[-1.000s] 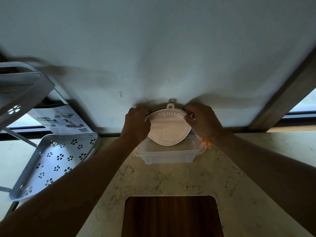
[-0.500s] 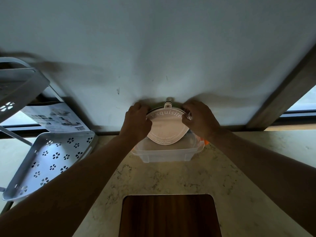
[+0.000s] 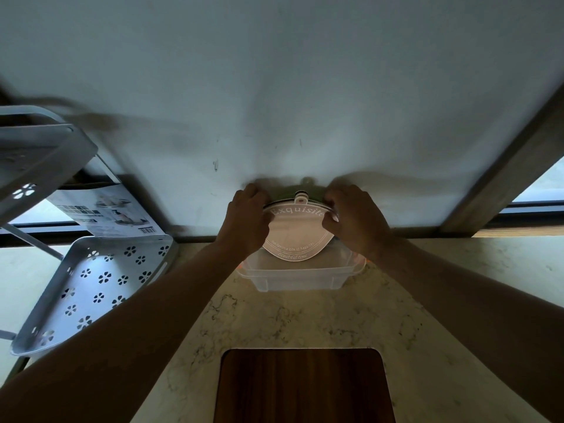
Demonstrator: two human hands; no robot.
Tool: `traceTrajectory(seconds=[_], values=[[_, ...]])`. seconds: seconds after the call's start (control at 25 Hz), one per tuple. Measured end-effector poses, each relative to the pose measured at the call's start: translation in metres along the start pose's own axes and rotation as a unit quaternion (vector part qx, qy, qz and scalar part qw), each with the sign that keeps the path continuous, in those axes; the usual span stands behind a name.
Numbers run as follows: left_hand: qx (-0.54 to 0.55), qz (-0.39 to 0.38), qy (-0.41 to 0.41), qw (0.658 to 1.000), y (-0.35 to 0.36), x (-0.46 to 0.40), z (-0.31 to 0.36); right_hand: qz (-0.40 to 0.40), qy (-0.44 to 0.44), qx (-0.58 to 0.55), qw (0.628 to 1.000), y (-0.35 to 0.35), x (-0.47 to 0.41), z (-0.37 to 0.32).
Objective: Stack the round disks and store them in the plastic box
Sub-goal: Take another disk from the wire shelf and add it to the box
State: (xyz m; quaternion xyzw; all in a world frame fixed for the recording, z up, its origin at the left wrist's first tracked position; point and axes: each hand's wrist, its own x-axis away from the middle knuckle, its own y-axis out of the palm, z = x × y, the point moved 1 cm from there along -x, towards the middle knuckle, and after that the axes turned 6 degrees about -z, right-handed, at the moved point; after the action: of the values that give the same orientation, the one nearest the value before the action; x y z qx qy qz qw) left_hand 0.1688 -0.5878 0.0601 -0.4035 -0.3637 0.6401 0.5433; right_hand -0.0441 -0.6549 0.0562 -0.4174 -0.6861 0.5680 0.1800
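A stack of round disks stands tilted on edge over the clear plastic box (image 3: pixel 300 274), leaning toward the white wall. The front pink disk (image 3: pixel 297 232) reads "Exquisite" and has a small tab on top. A green disk (image 3: pixel 290 190) shows behind it. My left hand (image 3: pixel 247 222) grips the stack's left edge and my right hand (image 3: pixel 354 221) grips its right edge. The stack's lower edge sits inside the box. The box stands on the marble counter against the wall.
A white metal rack (image 3: pixel 91 285) with flower-shaped holes stands at the left, with a printed sheet (image 3: pixel 103 213) behind it. A dark wooden board (image 3: pixel 303 387) lies near the counter's front edge. A wooden window frame (image 3: pixel 503 178) runs at the right.
Both hands and the disk stack stay in about the same place over the box. The green disk shows more above the pink one now.
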Motion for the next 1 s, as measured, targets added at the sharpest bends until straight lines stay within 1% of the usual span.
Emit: traceTrajectory(seconds=[0.12, 0.2, 0.28, 0.4, 0.56, 0.64, 0.72, 0.88, 1.0], values=[[-0.021, 0.01, 0.017, 1.0, 0.004, 0.002, 0.002, -0.016, -0.003, 0.041, 0.999, 0.004, -0.001, -0.003], [-0.031, 0.019, 0.037, 0.999, 0.007, 0.006, 0.0, -0.036, -0.016, 0.045, 0.998, 0.006, -0.004, -0.002], [-0.033, 0.024, 0.053, 0.998, 0.01, 0.009, -0.001, -0.038, -0.014, 0.014, 0.999, 0.006, -0.007, 0.0], [-0.02, 0.018, 0.06, 0.998, 0.009, 0.009, -0.001, -0.011, 0.01, -0.047, 0.999, 0.002, -0.005, 0.001], [0.045, 0.016, 0.037, 0.998, -0.004, 0.008, -0.007, -0.03, 0.013, -0.139, 0.99, -0.014, -0.011, -0.003], [0.065, 0.028, 0.033, 0.997, -0.012, 0.006, -0.007, -0.037, 0.009, -0.15, 0.988, -0.023, -0.016, -0.001], [0.069, 0.034, 0.049, 0.996, -0.016, 0.002, -0.008, -0.033, 0.004, -0.16, 0.987, -0.025, -0.018, 0.0], [0.037, -0.006, 0.07, 0.997, -0.004, 0.003, -0.01, -0.053, -0.005, -0.145, 0.988, -0.015, -0.012, 0.001], [0.031, -0.004, 0.064, 0.997, 0.003, 0.004, -0.015, -0.05, -0.014, -0.134, 0.99, -0.008, -0.01, 0.002]])
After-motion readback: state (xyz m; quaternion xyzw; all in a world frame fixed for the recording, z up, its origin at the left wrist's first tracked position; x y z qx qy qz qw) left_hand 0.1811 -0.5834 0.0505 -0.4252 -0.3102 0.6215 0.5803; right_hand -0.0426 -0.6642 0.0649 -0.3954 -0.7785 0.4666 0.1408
